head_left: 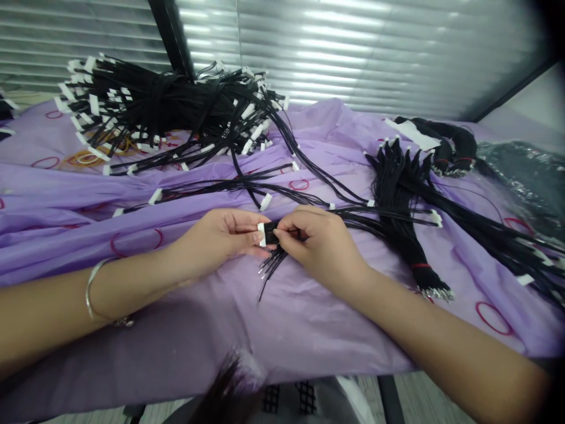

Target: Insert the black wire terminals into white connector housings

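Note:
Between thumb and fingers my left hand grips a small white connector. Black wires run out of its right side toward my right hand, which is closed in a pinch on a black wire close to the connector. Several loose black wires with bare metal ends hang below my fingers. More of the black wire bundle stretches away to the right behind my right hand. Another white connector lies on the cloth just beyond my hands.
A large heap of black cables with white connectors lies at the back left. On the right are a tied wire bundle with metal ends and clear plastic wrap. Red rubber bands are scattered on the purple cloth. Window blinds stand behind.

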The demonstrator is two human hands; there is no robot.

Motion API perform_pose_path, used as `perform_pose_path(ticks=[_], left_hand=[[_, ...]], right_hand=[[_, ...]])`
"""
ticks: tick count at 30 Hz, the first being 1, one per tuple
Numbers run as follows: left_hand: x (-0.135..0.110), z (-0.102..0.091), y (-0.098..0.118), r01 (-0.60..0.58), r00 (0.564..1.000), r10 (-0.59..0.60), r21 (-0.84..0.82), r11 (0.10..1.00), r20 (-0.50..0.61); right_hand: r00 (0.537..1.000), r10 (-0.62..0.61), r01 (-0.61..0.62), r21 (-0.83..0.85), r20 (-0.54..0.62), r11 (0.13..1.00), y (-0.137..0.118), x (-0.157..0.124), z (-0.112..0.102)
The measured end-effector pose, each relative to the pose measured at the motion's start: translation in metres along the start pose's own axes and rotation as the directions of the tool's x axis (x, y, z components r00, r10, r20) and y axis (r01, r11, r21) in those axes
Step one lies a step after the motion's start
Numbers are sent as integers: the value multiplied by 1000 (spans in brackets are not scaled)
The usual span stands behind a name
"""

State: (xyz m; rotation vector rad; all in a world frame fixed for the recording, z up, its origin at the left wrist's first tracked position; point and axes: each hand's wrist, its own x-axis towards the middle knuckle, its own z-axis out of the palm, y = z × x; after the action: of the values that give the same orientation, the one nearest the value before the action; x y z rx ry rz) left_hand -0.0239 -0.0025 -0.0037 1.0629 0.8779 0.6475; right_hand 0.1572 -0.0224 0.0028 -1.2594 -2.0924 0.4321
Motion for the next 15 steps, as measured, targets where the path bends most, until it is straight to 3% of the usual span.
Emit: perform_pose_path(ticks=[5, 7, 11, 15], left_hand=[[0, 1, 3, -1, 998, -5, -111, 994, -55], [0, 0, 4, -21, 996, 5, -168, 986, -93], [1, -2, 4, -24, 994, 0, -214, 976, -109], [1, -2, 4, -31, 995, 10, -212, 977, -99]], right_hand=[[981, -181, 171, -125, -72, 977, 0, -1, -16], [980, -200, 198, -158, 6, 967, 2, -2, -22], [952, -118, 178, -196, 283, 964, 11, -3, -22], [956, -87, 129, -134, 281, 983, 12, -1, -21]])
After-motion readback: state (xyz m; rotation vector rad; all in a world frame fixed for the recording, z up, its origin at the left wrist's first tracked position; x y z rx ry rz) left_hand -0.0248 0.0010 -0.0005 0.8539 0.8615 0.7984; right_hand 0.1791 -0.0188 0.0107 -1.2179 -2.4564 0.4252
